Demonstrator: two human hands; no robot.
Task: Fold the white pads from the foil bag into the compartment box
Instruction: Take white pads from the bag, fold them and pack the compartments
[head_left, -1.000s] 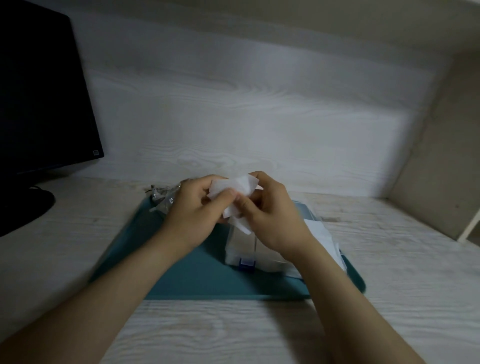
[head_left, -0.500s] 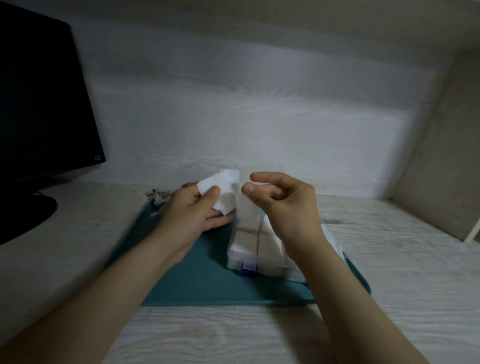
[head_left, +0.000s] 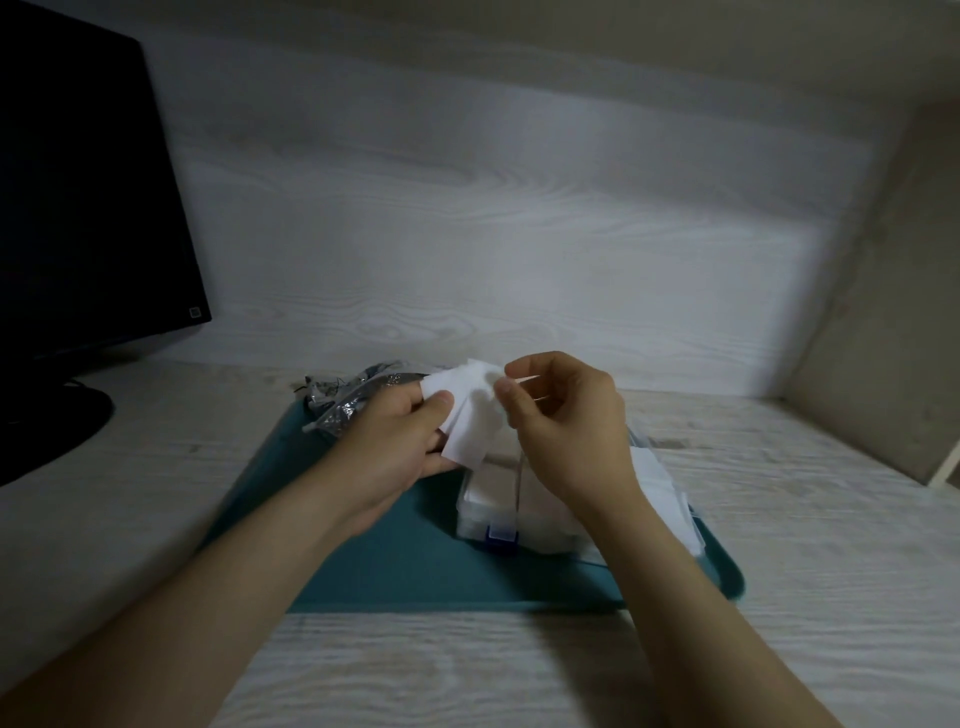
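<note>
dim, soft blur, wide-angle edge distortion

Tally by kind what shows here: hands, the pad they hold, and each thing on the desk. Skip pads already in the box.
Hands: 2, left hand and right hand
white pad: 1
foil bag: 1
compartment box: 1
teal tray: 1
monitor: 1
Total: 7

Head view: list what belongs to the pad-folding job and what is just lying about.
Job: white pad, pinched by left hand and right hand; foil bag; compartment box.
Lying about: teal tray (only a base); black monitor; desk.
</note>
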